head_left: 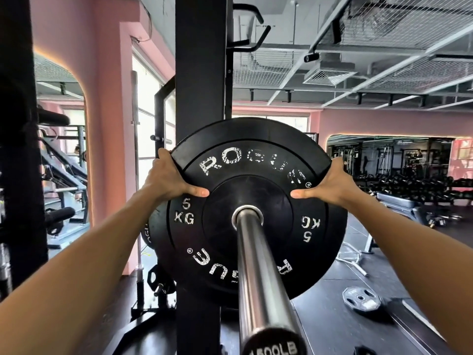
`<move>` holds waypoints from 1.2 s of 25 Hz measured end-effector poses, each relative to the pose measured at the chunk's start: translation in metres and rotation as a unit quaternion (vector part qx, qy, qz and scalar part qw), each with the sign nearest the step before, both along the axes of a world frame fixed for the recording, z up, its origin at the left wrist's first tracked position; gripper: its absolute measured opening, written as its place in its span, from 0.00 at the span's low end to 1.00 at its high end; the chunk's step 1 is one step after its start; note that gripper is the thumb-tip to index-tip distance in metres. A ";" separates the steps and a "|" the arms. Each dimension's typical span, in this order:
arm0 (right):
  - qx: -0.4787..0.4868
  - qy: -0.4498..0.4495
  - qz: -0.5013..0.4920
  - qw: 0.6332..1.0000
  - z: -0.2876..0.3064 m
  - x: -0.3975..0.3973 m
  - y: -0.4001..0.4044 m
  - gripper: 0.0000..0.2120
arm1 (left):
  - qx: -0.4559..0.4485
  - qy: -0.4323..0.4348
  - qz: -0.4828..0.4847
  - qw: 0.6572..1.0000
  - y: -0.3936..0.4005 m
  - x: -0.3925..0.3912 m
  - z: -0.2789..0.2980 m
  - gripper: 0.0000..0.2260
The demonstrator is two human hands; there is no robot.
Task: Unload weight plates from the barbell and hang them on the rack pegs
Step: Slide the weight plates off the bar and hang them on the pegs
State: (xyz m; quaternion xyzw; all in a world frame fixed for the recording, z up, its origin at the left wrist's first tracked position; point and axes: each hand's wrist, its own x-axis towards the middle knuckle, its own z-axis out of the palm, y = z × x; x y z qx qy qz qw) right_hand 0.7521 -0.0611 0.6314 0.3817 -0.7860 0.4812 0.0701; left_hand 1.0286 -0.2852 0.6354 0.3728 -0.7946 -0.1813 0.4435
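Note:
A black 5 kg bumper plate (256, 175) with worn white lettering sits on the steel barbell sleeve (258, 272), which points straight at me. My left hand (170, 176) grips the plate's upper left rim, thumb on its face. On the upper right rim my right hand (330, 184) holds it the same way. Behind the plate rises the black rack upright (202, 73). More black plates (154, 239) hang low on the rack, behind and left of the held plate. No bare rack peg is clearly visible.
A small grey plate (362, 301) lies on the dark floor at the right. A bench (401, 201) and dumbbell racks (409, 181) stand further back right. Machines (64, 175) fill the left side beside a pink wall (107, 124).

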 end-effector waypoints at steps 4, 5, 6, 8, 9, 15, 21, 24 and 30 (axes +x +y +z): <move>-0.003 -0.004 0.016 1.000 0.000 0.026 0.034 0.55 | -0.013 0.000 0.004 1.000 0.029 0.023 -0.001 0.55; -0.008 -0.003 0.017 1.000 -0.002 0.033 0.044 0.54 | -0.017 0.003 0.001 1.000 0.039 0.029 -0.001 0.56; -0.013 0.001 0.017 1.000 -0.002 0.041 0.054 0.53 | -0.019 0.006 0.000 1.000 0.049 0.036 0.000 0.56; -0.018 0.008 0.016 1.000 -0.003 0.058 0.075 0.54 | -0.020 0.012 -0.001 1.000 0.070 0.052 0.000 0.54; -0.019 0.010 0.016 1.000 -0.004 0.066 0.086 0.54 | -0.020 0.014 -0.003 1.000 0.081 0.060 0.000 0.52; -0.014 0.020 0.022 0.999 -0.006 0.122 0.162 0.54 | -0.027 0.029 0.001 0.999 0.156 0.119 -0.004 0.54; -0.010 0.033 0.007 0.999 -0.003 0.180 0.231 0.56 | -0.028 0.044 0.013 0.999 0.228 0.176 -0.012 0.56; 0.002 0.029 0.005 1.000 -0.003 0.207 0.256 0.58 | -0.007 0.042 0.004 0.999 0.254 0.204 -0.017 0.56; 0.029 0.023 0.032 0.999 -0.006 0.263 0.259 0.51 | 0.010 0.028 -0.003 1.000 0.250 0.264 -0.017 0.57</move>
